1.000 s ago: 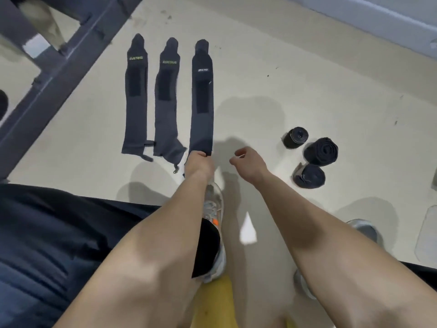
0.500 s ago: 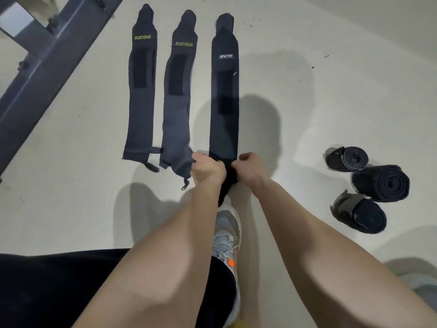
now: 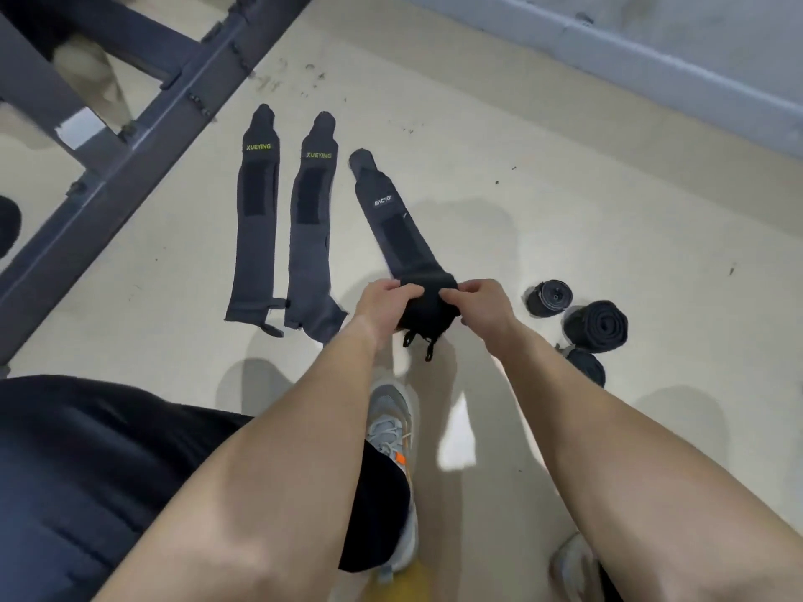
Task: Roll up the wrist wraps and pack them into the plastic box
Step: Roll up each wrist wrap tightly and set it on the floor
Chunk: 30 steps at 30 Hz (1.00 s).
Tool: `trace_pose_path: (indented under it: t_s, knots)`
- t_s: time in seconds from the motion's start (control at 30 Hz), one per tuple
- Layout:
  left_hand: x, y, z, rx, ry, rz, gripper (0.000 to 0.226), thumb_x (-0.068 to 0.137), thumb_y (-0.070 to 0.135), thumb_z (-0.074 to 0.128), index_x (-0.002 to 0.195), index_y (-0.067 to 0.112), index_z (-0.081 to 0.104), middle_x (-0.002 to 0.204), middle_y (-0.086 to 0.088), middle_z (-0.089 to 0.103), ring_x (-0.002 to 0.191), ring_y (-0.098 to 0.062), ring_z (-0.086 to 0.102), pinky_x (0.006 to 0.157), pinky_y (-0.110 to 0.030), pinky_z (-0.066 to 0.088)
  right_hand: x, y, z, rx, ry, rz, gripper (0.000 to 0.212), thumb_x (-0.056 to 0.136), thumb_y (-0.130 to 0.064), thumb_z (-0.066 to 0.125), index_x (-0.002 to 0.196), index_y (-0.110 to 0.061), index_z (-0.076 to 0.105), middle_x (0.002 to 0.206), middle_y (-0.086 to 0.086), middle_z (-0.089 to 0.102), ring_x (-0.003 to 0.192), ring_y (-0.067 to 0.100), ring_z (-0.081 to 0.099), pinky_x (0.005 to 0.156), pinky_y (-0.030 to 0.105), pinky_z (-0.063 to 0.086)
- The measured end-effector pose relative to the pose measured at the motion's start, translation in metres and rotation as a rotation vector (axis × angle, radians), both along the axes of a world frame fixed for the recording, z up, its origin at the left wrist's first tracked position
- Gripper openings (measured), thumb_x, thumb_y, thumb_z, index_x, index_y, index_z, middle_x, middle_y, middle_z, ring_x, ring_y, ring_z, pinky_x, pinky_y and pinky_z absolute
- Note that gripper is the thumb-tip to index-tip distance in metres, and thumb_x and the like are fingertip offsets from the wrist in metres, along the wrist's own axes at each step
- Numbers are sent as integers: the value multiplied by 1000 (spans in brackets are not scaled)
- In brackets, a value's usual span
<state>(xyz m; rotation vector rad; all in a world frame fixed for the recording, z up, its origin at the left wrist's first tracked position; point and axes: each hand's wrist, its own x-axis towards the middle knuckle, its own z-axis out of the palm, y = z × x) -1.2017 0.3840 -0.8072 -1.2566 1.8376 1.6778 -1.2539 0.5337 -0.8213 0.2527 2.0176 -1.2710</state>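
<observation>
Here, a head-worn view looks down onto a pale, matte floor (image 3: 565, 210). The left hand (image 3: 384, 306) and the right hand (image 3: 482, 304) both grasp the near end of 1 black wrist wrap (image 3: 393, 228). Fingers and thumbs are curled round a short, soft cylinder of fabric wound on itself, the left hand gripping its left end and the right hand its right end. A thin thumb loop (image 3: 428, 347) dangles beneath the roll.

The unrolled remainder is a flat woven band lying on the floor, with a pale printed label and a darker rectangular hook-and-loop patch. Its long axis runs from the hands away and obliquely leftward. It ends in a narrow tapered tip that points toward the dark grey metal frame (image 3: 130, 158).

Left of it lie the outer flat wrap (image 3: 256, 228) and the inner flat wrap (image 3: 310, 230), both grey bands with yellow-green lettering. They lie just beside each other, with long axes roughly parallel and tapered tips pointing away from the person.

Right of the hands, 3 finished cylinders cluster on the floor:
- The small roll (image 3: 548, 297) is nearest the right hand.
- The large roll (image 3: 596, 325) shows a spiral end face.
- The third roll (image 3: 586, 367) is partly hidden by the right forearm.

A grey mesh shoe (image 3: 393, 427) with an orange mark sits below the hands.
</observation>
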Motion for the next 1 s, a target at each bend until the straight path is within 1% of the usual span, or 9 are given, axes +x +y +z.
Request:
trace_pose_path:
  t_s: [0.1,0.23,0.37,0.4,0.5,0.6,0.83,0.9,1.0]
  knots:
    - [-1,9,45,3,102,-107,30,91,12,65,118,24,60,108,-4,70,101,-22,68,90,-39,60,-2,16,38,-70,20,-42,43,93,-14,67,56,-18,46,55,-3,45,52,15,44,57,28,39]
    - [-6,17,106,13,154,-156,33,93,5,64,125,13,59,91,-12,64,64,-24,59,53,-29,48,1,28,90,-109,76,-34,31,96,-24,68,69,-14,57,70,9,63,56,22,65,57,26,48]
    - [-11,25,169,64,220,-64,39,93,1,67,128,13,55,99,-15,65,61,-19,64,46,-24,49,2,46,147,-34,232,-3,22,101,-26,55,89,-14,67,82,4,73,58,18,66,56,25,43]
    - [-11,27,186,88,244,-61,38,93,-2,65,126,15,57,98,-14,65,60,-15,64,46,-21,50,2,52,161,-12,301,1,17,100,-17,50,97,-16,67,88,3,72,63,18,65,58,25,43]
    - [-11,34,234,180,298,-101,26,96,-7,54,103,16,65,85,-9,67,63,-11,67,51,-16,54,7,74,206,-14,547,155,52,88,5,46,122,-32,60,115,-3,58,88,12,59,67,17,44]
    - [-8,41,271,287,321,-130,25,99,0,56,86,15,71,71,-3,69,56,-7,69,52,-13,55,19,93,254,-89,698,361,61,86,4,63,123,-44,57,126,-8,50,111,4,53,80,14,48]
    - [13,77,322,512,304,-111,19,105,14,54,100,6,71,81,-13,72,52,-11,70,41,-14,51,34,126,311,-309,792,198,16,91,-19,69,92,-34,74,86,-15,73,83,9,64,77,28,49]
    - [16,86,327,441,324,-185,25,106,29,53,107,10,69,76,-11,71,45,-12,65,37,-17,48,37,135,317,-382,767,129,15,94,-16,69,89,-29,74,82,-12,71,79,11,62,75,31,48]
    - [10,92,325,175,417,-343,40,99,60,50,91,22,60,65,-1,55,45,-13,44,42,-21,33,41,147,319,-448,690,35,12,99,-7,65,94,-15,73,80,-3,70,71,13,61,66,28,47]
